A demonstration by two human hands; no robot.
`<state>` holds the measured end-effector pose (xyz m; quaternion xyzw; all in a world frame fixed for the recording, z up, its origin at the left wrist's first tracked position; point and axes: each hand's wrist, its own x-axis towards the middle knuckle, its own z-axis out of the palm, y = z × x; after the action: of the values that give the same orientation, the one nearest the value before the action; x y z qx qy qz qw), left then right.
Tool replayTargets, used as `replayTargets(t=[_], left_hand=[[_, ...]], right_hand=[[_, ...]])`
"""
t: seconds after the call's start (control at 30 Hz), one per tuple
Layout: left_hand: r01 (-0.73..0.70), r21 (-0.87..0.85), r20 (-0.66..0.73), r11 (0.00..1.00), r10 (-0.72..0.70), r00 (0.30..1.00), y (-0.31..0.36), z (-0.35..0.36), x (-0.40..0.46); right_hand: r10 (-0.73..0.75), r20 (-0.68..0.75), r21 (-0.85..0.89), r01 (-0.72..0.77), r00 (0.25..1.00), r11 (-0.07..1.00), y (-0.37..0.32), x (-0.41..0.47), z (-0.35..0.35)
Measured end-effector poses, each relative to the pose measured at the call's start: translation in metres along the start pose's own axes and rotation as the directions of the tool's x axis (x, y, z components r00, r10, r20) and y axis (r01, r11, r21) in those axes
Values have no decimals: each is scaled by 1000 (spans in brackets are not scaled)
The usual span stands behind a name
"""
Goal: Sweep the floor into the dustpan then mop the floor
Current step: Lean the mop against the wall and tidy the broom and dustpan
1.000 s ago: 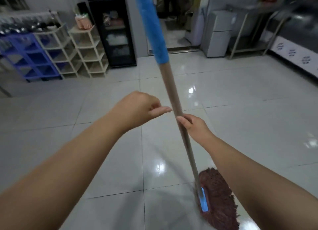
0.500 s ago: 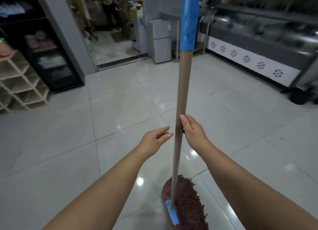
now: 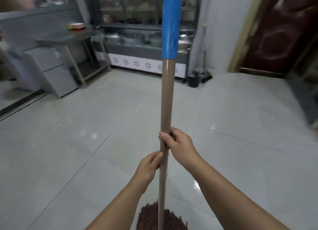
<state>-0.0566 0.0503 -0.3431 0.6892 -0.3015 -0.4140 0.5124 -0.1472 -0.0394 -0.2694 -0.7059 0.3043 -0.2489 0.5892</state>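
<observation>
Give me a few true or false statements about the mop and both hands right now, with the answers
1. Both hands hold the mop handle. True.
2. The left hand sits above the right hand on the pole. False: the left is lower.
3. The mop head is blue. False: it is reddish brown; only the upper grip sleeve is blue.
4. The handle stands nearly upright. True.
5. A dark brown door is at the far right. True.
</observation>
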Motion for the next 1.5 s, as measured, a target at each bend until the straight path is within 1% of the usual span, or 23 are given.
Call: replayTargets(t=[0.07,0.13,0.17,0.23,0.33,0.47,0.57,0.63,0.77,0.9,1.0,1.1,1.2,1.27,1.33,1.43,1.5], left_hand=[[-19,-12,127,1000,20,992,10,12,17],[-50,-19,198,999,53,979,23,34,31],[-81,-29,196,996,85,977,32,47,39],[-130,-55,146,990,137,980,54,77,57],[-154,-139,94,978,168,981,94,123,92],[-221,-256,38,941,238,971,160,189,147],[-295,-294,-19,909,304,953,216,233,190],[-346,-319,-57,882,347,936,253,256,214],[-478,-387,-76,789,489,869,316,297,252],[-579,-425,-76,696,609,789,363,338,300],[-574,-510,-70,640,635,769,395,369,348],[-574,-573,-79,585,657,750,424,402,405],[-580,-602,-82,549,680,728,450,433,472],[-526,-660,-62,536,660,749,469,453,520],[-489,-700,-70,521,631,772,488,475,569],[-474,-711,-84,520,606,791,508,512,633],[-447,-723,-62,527,594,802,519,537,667]], right_hand=[[-8,-109,29,11,994,1000,-13,7,-20],[-22,-218,64,37,976,997,-23,13,-41],[-29,-266,81,53,963,995,-29,16,-54],[-54,-330,107,94,942,990,-42,27,-81],[-106,-365,175,180,925,968,-60,51,-137],[-185,-364,221,277,913,935,-87,89,-229],[-263,-321,237,346,910,908,-114,123,-296],[-330,-275,213,392,903,895,-133,143,-334],[-494,-208,97,520,844,848,-165,176,-400],[-579,-149,-8,585,801,811,-179,214,-459],[-590,-140,-138,574,795,807,-178,254,-499],[-557,-161,-287,502,814,816,-169,300,-539],[-545,-227,-282,482,807,830,-159,354,-582],[-515,-275,-254,455,812,853,-160,394,-608],[-476,-316,-232,420,821,878,-160,435,-639],[-438,-333,-244,372,835,896,-149,490,-689],[-423,-362,-218,366,830,905,-141,520,-721]])
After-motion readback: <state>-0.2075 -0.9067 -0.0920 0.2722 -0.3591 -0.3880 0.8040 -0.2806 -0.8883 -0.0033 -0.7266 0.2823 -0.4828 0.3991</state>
